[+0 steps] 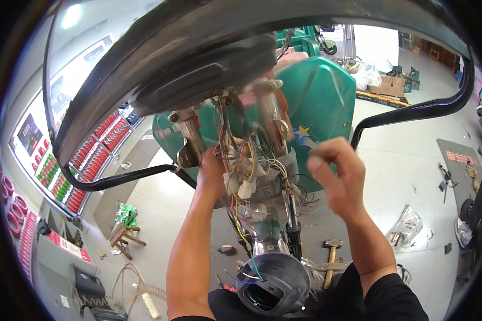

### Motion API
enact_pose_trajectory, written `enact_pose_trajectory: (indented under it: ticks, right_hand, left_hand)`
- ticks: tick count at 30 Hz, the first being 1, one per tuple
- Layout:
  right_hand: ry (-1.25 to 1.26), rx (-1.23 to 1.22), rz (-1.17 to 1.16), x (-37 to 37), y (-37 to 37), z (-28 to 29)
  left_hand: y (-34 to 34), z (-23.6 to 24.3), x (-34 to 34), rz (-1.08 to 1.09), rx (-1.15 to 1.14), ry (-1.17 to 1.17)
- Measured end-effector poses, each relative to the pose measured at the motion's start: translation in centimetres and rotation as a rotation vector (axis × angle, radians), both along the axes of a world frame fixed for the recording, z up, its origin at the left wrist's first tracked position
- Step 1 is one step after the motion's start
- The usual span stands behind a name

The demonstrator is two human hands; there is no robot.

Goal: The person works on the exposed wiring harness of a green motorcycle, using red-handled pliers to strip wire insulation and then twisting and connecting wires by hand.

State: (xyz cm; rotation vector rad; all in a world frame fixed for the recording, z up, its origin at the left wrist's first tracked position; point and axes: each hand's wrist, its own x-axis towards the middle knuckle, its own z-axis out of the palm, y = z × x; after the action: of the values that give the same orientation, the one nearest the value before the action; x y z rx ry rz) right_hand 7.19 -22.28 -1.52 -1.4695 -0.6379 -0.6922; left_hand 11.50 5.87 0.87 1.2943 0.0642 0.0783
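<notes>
My left hand [214, 165] reaches into the bundle of wires [251, 152] between the two metal fork tubes of a green three-wheeled vehicle; its fingers are hidden behind wires and tube. White plastic connectors [246, 189] hang just right of that wrist. To the right of the bundle, my right hand [340, 176] is raised in the air, fingers curled toward the thumb. Its fingertips are blurred, and anything between them cannot be made out. Below the forks, a round black headlight housing [273, 286] sits close to my body, with thin coloured wires at its top.
A black curved canopy [209, 69] arches overhead, with black tube bars [423, 111] at both sides. The green front panel [326, 96] stands behind the forks. On the floor lie a hammer [331, 262] and a plastic bag [407, 227]. A wooden stool [126, 238] stands left.
</notes>
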Motion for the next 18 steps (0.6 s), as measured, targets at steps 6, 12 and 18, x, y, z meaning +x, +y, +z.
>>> enact_pose_trajectory:
  ticks: [6, 12, 18]
  right_hand:
    - [-0.118, -0.371, -0.112, -2.2, 3.9, 1.3]
    - [-0.038, -0.389, -0.091, -1.6, 6.0, 0.9]
    - [-0.017, -0.372, -0.042, -0.3, 5.1, 0.1]
  left_hand:
    - [-0.3, 0.0, 0.2, -0.104, 0.069, -0.054]
    - [2.4, -1.5, 1.7, -0.413, -0.187, -0.16]
    - [1.2, -1.3, 1.1, -0.217, 0.001, -0.148]
